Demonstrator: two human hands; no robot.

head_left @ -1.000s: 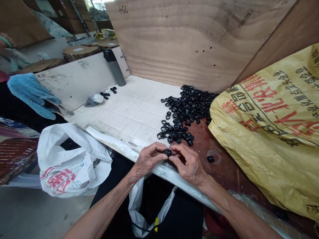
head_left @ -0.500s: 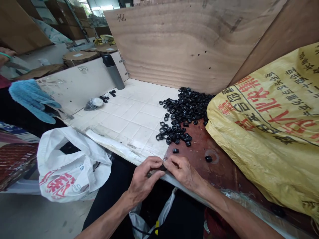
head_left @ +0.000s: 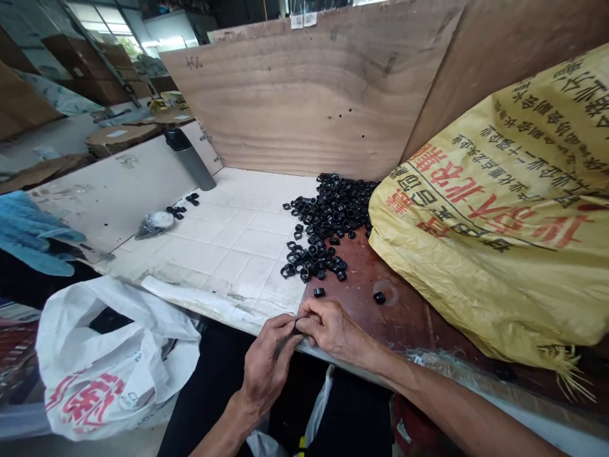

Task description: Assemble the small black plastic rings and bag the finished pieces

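Note:
My left hand (head_left: 269, 358) and my right hand (head_left: 328, 327) meet at the near edge of the workbench, fingers pinched together on a small black ring part (head_left: 297, 330) that is mostly hidden between the fingertips. A pile of black plastic rings (head_left: 333, 216) lies on the bench just beyond the hands, spreading from the white tiled top (head_left: 238, 241) onto a dark red board (head_left: 404, 317). Two loose rings (head_left: 319, 292) (head_left: 379, 297) lie on the red board close to my right hand.
A large yellow woven sack (head_left: 490, 209) fills the right side. Plywood walls (head_left: 309, 101) close off the back. A white plastic bag (head_left: 109, 355) hangs open at the lower left. A grey bottle (head_left: 188, 158), a small bagged item (head_left: 155, 223) and a blue cloth (head_left: 28, 231) lie at the left.
Both hands have drawn back from above the pile's near edge down to the bench edge, still pinched together. The view has shifted left and down.

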